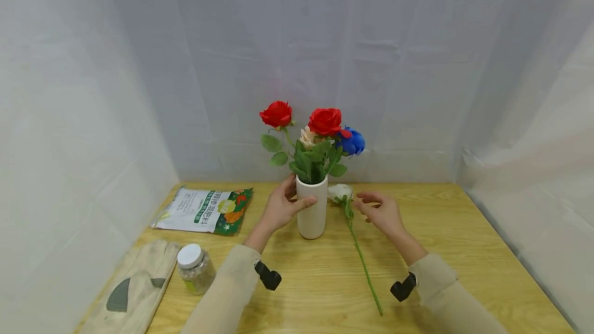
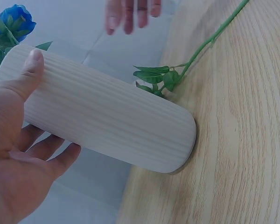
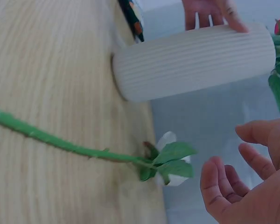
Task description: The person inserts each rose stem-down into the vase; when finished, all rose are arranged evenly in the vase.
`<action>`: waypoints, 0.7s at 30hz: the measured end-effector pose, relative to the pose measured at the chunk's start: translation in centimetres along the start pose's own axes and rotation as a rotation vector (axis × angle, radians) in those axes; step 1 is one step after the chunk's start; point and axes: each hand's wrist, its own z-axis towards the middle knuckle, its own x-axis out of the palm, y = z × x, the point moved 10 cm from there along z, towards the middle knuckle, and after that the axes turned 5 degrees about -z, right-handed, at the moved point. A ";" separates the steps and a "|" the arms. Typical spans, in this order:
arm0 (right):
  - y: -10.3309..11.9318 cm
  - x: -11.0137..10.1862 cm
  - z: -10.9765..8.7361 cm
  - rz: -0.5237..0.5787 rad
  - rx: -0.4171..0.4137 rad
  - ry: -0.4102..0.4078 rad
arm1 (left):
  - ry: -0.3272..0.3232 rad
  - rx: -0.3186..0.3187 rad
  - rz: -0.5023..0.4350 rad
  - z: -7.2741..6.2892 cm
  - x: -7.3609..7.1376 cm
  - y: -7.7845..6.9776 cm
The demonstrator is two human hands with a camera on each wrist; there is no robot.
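Observation:
A white ribbed vase (image 1: 312, 215) stands upright on the wooden table, and my left hand (image 1: 280, 206) holds it near the top, thumb across its front. Out of the vase rise two red roses, the left one (image 1: 277, 114) apart from the other (image 1: 325, 121), plus a pale peach flower (image 1: 307, 137) and a blue rose (image 1: 353, 142). To the vase's right lies a white rose (image 1: 341, 191) with a long green stem (image 1: 364, 263) pointing toward me. My right hand (image 1: 383, 214) hovers just right of this bloom, fingers loosely bent, with nothing in them; the right wrist view (image 3: 252, 172) shows a gap between.
On the left lie a printed packet (image 1: 206, 211) and a pair of pale work gloves (image 1: 132, 287). A clear jar with a white lid (image 1: 190, 256) stands beside the gloves. White sheeting (image 1: 232, 66) hangs behind the table (image 1: 297, 293) and along both sides.

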 end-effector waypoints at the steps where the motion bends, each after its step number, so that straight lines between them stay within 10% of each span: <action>1: -0.5 0.1 -0.1 0.002 0.007 0.008 | -0.001 -0.003 0.001 0.0 0.0 0.1; 21: -4.9 3.3 -2.6 0.046 0.108 0.189 | 0.002 0.008 -0.009 0.2 -0.1 0.2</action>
